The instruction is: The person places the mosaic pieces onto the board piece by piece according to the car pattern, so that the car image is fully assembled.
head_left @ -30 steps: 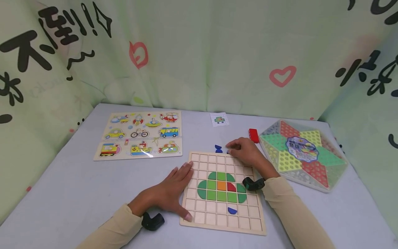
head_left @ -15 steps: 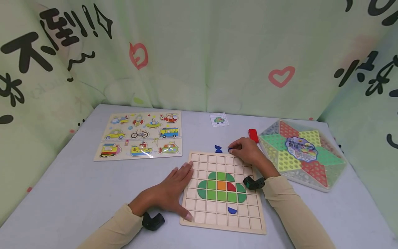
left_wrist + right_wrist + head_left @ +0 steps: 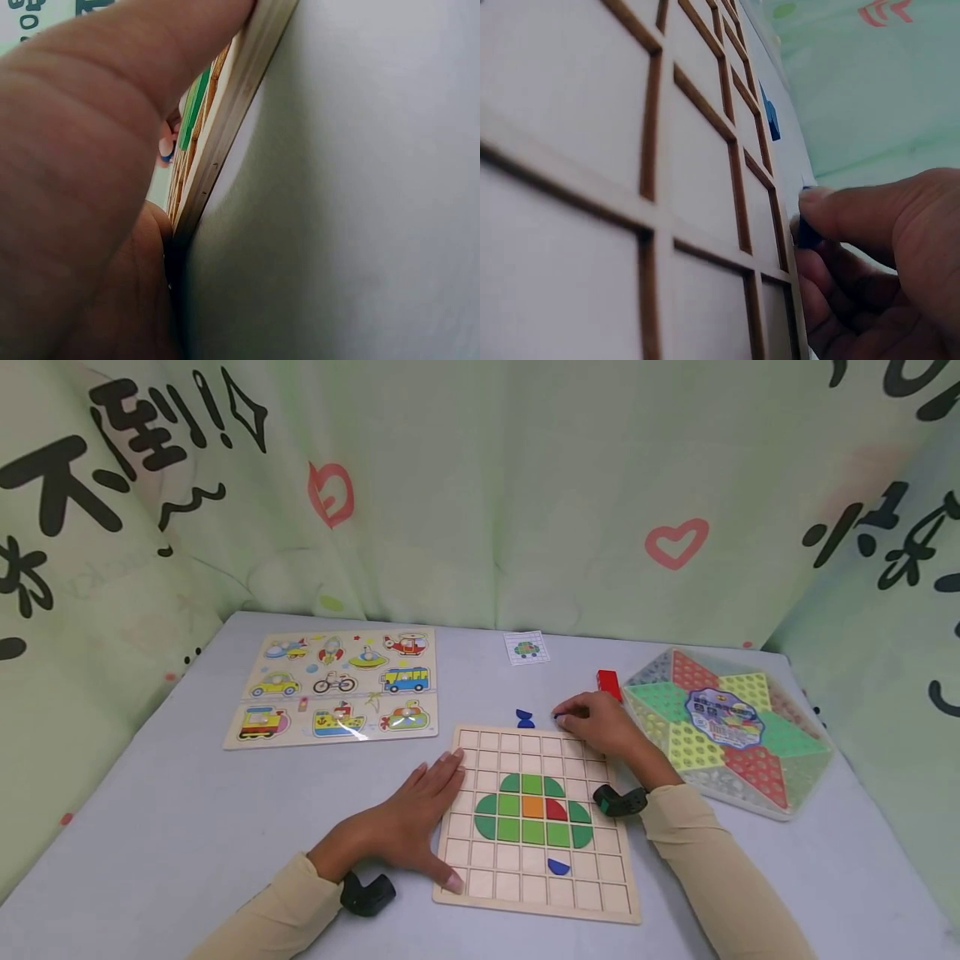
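Note:
A wooden grid board (image 3: 600,896) lies on the table, with green, orange and red pieces set together near its middle. One blue half-round piece (image 3: 558,867) sits on the board below them. My left hand (image 3: 408,822) rests along the board's left edge, thumb and fingers spread. Just beyond the far edge, my right hand (image 3: 606,727) pinches a small blue piece (image 3: 808,234) between thumb and fingertips; its full shape is hidden by the fingers. Two more blue pieces (image 3: 525,719) lie on the table to the left of that hand.
A vehicle puzzle board (image 3: 337,687) lies at the back left. Behind the grid board is a small picture card (image 3: 527,648). A red block (image 3: 609,683) and a clear-covered star game board (image 3: 727,731) lie to the right. Printed curtain (image 3: 495,485) surrounds the table.
My right hand has shifted slightly right, and the blue piece at its fingertips has moved slightly with it. The left hand stays in place on the board.

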### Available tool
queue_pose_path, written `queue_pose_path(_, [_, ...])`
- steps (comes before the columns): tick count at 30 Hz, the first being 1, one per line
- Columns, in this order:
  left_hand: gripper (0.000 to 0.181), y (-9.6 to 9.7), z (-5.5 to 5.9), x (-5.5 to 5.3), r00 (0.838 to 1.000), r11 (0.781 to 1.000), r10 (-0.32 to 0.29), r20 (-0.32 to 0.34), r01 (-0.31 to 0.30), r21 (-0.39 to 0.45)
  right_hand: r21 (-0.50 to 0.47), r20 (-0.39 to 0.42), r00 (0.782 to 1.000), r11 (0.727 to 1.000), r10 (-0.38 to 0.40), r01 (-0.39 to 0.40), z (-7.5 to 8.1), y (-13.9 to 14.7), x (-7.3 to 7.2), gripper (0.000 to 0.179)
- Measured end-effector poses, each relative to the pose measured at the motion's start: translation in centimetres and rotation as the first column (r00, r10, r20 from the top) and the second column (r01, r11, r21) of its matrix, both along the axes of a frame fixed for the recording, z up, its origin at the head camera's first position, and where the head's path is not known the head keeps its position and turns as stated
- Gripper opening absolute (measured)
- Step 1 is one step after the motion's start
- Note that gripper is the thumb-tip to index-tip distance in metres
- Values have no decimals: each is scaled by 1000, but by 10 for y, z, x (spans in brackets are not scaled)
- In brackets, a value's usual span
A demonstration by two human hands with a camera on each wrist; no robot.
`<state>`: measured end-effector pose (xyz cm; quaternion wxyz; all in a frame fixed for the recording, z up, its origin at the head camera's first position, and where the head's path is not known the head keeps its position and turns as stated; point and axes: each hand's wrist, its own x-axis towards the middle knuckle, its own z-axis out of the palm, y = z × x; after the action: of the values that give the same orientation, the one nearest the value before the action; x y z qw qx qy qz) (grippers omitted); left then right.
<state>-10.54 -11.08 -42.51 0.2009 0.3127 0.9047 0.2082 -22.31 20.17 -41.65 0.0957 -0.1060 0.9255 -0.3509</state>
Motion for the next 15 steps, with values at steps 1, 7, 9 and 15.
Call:
queue_pose_path(1, [133,0,0,0,1000,1000,2,1,-2,-1,-4,9,1000,1000,3,-3,0,1,0,20])
queue_pose_path(7, [133,-2,-1,1,1000,1000,5,4,-5,-13,-44,32,999,999,20,-18,1,5,3,22])
queue_pose_path(9, [133,-2,-2,1,1000,1000,3,4,-3,-11,-55,14,1000,998,15,-14,0,7,4,23])
queue_pose_path(15, [133,-1,-1,0,1000,1000,-3,-3,3,0,-64,-33,999,998,-27,25,0,14,8,20])
